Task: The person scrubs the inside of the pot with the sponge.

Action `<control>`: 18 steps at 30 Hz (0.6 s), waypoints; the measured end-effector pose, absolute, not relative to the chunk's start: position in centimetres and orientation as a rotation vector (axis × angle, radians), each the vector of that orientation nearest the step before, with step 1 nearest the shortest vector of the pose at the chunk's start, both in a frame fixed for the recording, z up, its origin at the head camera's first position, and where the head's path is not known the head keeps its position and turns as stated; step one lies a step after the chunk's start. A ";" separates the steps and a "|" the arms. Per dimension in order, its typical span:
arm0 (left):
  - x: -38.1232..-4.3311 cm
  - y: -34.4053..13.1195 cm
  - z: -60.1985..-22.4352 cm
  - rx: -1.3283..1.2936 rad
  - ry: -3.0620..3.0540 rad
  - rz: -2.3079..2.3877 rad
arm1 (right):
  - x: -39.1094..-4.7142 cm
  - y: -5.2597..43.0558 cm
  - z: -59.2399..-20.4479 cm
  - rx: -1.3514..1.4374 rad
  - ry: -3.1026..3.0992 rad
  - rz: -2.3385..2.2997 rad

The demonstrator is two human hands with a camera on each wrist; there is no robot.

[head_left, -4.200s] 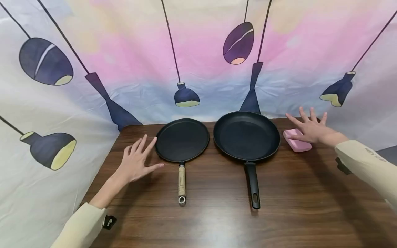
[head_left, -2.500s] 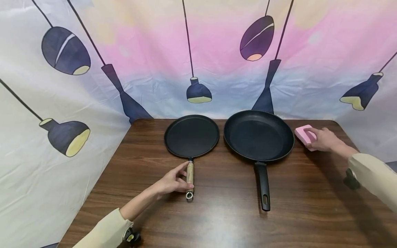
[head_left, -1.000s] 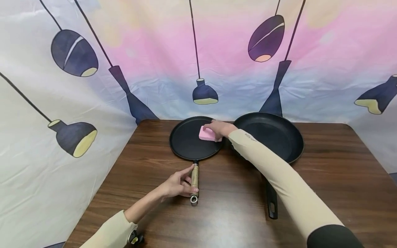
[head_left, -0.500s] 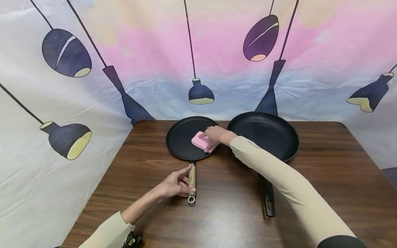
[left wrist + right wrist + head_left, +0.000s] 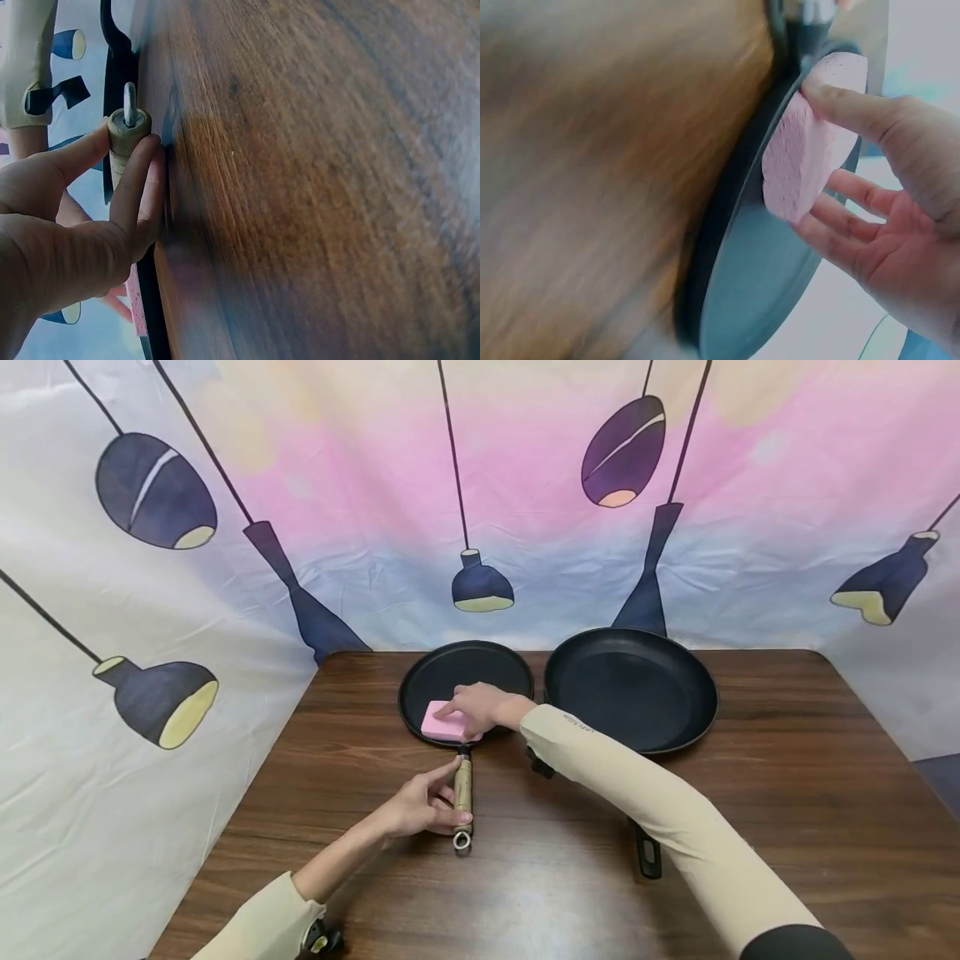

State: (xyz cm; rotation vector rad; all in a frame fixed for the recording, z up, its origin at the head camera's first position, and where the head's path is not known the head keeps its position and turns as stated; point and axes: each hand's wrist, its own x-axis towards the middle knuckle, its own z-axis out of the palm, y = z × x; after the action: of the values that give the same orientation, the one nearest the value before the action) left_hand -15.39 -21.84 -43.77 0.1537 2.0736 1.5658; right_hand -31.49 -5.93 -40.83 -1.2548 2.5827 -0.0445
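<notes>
A flat black griddle pan [image 5: 487,664] with a low rim lies on the table, its wooden handle [image 5: 463,785] toward me. My left hand [image 5: 420,806] pinches that handle between thumb and fingers; the left wrist view shows the handle's end with its metal ring [image 5: 130,105]. My right hand [image 5: 483,706] grips a pink sponge [image 5: 442,722] over the near part of the griddle, close to where the handle joins. In the right wrist view the sponge [image 5: 799,150] sits between thumb and fingers, at the pan's rim.
To the right is a larger black frying pan [image 5: 630,685], its black handle [image 5: 648,852] partly hidden under my right sleeve [image 5: 660,802]. Both pans stand near the back edge of the brown wooden table [image 5: 810,735]. Behind hangs a cloth [image 5: 360,485] printed with lamps.
My left hand took hold of the griddle's handle. My right hand picked up the sponge at the right, carried it over to the griddle, and moved it across toward the near left.
</notes>
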 end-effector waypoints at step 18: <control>-15.4 -21.3 -43.5 0.136 2.091 1.539 | -32.5 -1.7 -40.3 -1.187 2.431 -0.059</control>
State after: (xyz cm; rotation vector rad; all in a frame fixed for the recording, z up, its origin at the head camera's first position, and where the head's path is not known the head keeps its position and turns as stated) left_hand -15.38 -21.27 -43.49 0.1361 2.0914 1.5386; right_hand -32.46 -1.70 -40.30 -1.1869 2.4309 -0.0592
